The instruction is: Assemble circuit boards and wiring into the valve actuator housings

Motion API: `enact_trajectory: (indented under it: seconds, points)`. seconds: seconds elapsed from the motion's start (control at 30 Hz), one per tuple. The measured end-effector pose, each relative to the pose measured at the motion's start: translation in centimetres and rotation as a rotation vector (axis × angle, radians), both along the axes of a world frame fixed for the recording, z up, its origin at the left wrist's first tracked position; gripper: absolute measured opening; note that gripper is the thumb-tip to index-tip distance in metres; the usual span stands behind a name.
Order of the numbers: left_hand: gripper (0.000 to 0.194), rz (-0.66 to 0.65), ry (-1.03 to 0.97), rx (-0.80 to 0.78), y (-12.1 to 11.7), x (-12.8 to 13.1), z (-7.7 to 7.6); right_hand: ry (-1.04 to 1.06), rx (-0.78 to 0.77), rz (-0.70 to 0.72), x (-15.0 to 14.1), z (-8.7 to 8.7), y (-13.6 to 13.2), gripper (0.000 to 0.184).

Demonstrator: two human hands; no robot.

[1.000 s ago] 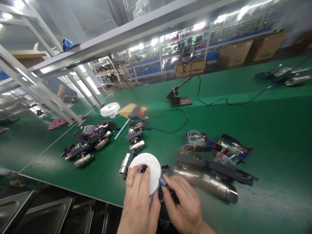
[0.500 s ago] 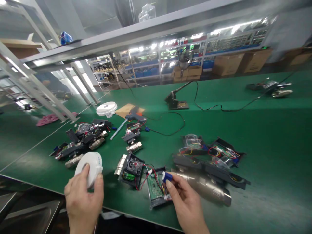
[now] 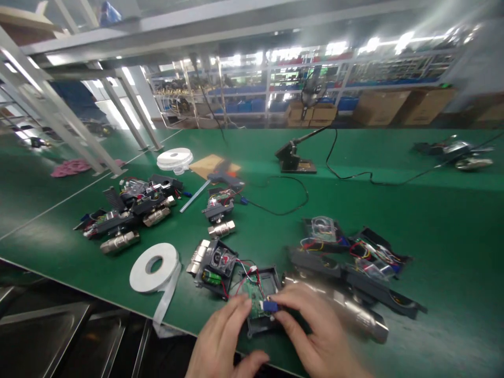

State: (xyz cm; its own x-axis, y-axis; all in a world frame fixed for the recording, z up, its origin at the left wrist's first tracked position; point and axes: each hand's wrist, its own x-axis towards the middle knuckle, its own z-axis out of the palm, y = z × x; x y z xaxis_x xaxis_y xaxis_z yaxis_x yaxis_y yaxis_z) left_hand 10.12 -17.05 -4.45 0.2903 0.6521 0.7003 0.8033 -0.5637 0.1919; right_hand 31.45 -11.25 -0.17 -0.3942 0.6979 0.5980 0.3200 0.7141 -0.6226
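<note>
My right hand (image 3: 315, 336) pinches a small blue part (image 3: 270, 305) over a green circuit board (image 3: 254, 295) that sits in an open black housing (image 3: 260, 304) near the table's front edge. My left hand (image 3: 226, 338) reaches to the same housing with its fingers apart, fingertips touching the board's left side. A white tape roll (image 3: 154, 268) lies flat on the green mat to the left, a loose strip hanging over the edge. Red and black wires run from the board to a black module with a metal fitting (image 3: 212, 262).
Several disassembled black devices with metal fittings (image 3: 126, 212) lie at the left, and another (image 3: 220, 212) sits behind. A metal tube and open black shells with wiring (image 3: 354, 268) lie at the right. Farther back are a second tape roll (image 3: 175, 157), cardboard, and a stand with a black cable (image 3: 293, 157).
My left hand has set the tape roll down on the mat and moved right to the housing. My right hand has lowered the blue part onto the board.
</note>
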Motion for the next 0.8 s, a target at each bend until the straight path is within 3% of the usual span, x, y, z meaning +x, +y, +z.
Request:
enact_trajectory:
  seconds: [0.17, 0.5, 0.67, 0.8]
  points:
    - [0.061, 0.01, -0.041, -0.089, 1.0, 0.5, -1.1, -0.138, 0.016, 0.138, 0.2, 0.0, 0.1, 0.021]
    - [0.065, 0.012, -0.069, -0.071, 1.1, 0.6, -1.1, -0.314, -0.04, 0.166, -0.8, -0.1, 0.2, 0.021]
    - [0.049, -0.051, -0.1, -0.087, 1.4, 0.4, -1.0, -0.424, 0.037, 0.229, -0.5, -0.3, 0.2, 0.025]
    - [0.028, -0.074, -0.099, -0.047, 1.5, 0.3, -0.4, -0.405, 0.03, 0.191, 0.0, -0.9, 0.0, 0.027]
